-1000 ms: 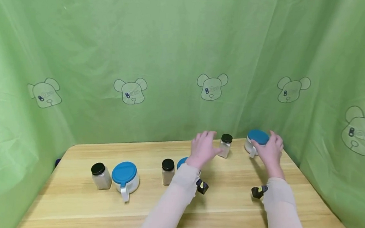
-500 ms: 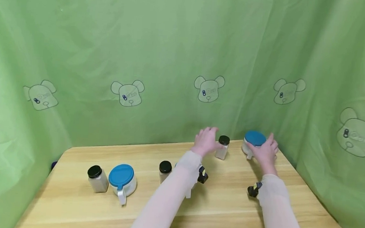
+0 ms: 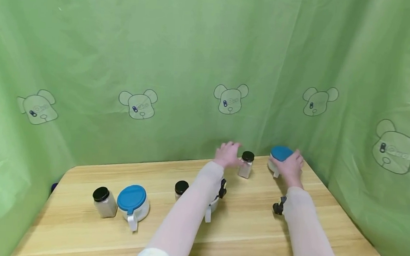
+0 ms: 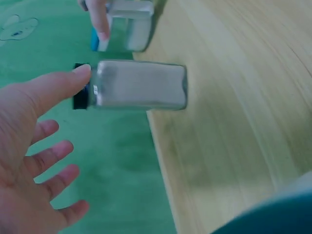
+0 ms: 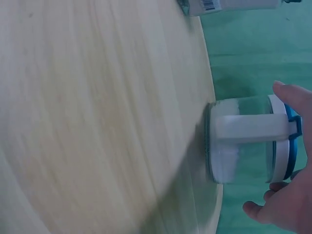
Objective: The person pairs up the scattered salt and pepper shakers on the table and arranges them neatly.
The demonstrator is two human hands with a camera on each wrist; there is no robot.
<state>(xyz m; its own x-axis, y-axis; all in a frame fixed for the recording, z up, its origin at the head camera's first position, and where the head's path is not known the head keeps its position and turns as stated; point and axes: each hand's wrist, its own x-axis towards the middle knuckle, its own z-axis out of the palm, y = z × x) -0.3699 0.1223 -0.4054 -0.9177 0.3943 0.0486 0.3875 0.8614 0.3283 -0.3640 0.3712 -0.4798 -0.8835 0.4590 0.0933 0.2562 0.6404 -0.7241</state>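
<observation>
A clear square jar with a black cap point(image 3: 245, 169) stands upright near the table's back edge, holding pale contents. Beside its left side is my left hand point(image 3: 227, 155), fingers spread; in the left wrist view the thumb lies over the cap point(image 4: 81, 100), though contact is unclear. At the back right stands a blue-lidded seasoning jar point(image 3: 281, 153) with a white handle point(image 5: 251, 128). My right hand point(image 3: 290, 167) spans its lid, thumb on one side and loosely bent fingers on the other. A gap shows between thumb and lid in the right wrist view.
Another black-capped jar point(image 3: 105, 204) and blue-lidded jar point(image 3: 132, 198) stand at the table's left. A similar pair, a black-capped jar point(image 3: 181, 187) and a white-handled jar point(image 3: 208, 213), is partly hidden behind my left forearm. A green curtain point(image 3: 181, 62) hangs behind the wooden table point(image 3: 254, 236).
The head view has shifted slightly, so everything sits further left. My left hand has come a little closer to the black-capped jar. My right hand stays around the blue lid.
</observation>
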